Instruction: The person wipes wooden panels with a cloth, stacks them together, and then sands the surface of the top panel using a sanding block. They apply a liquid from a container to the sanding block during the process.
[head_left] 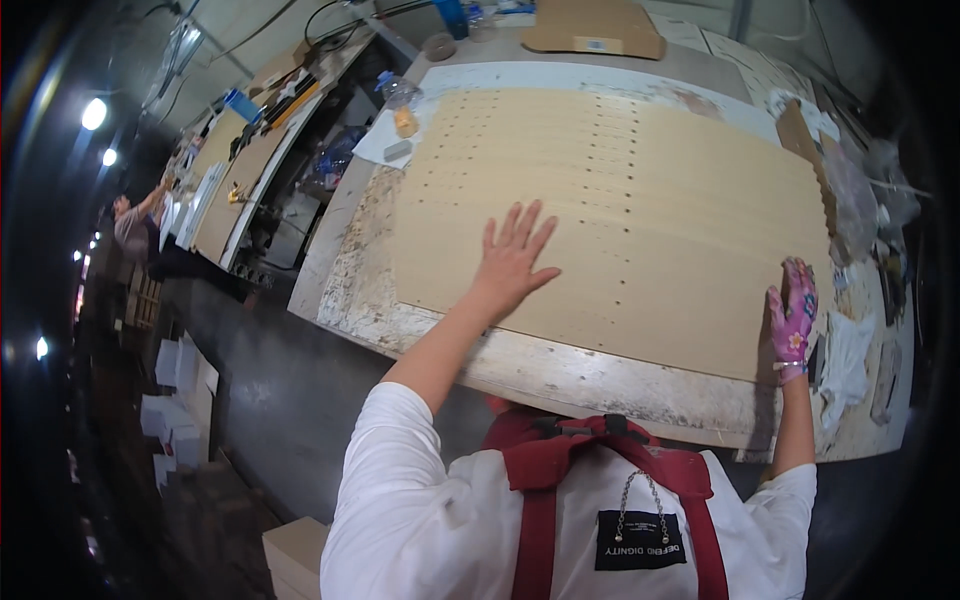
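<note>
A large tan board (510, 260) with rows of small dark holes lies flat on the worn, paint-stained workbench (360, 260). My bare left hand (513, 258) rests on the board with its fingers spread, left of the longest row of holes. At the board's right edge, my right hand (793, 318) wears a pink flowered glove; its fingers point away from me and the thumb stands apart. Neither hand grips anything. Contact between the right palm and the board's edge cannot be made out fully.
Past the board's far left corner stand a plastic bottle (398, 92) and a small grey block (398, 150). A cardboard piece (595, 28) lies at the back. Clear plastic wrap (855, 200) and a white bag (848, 370) crowd the right. Another person (140, 225) works at a far-left bench.
</note>
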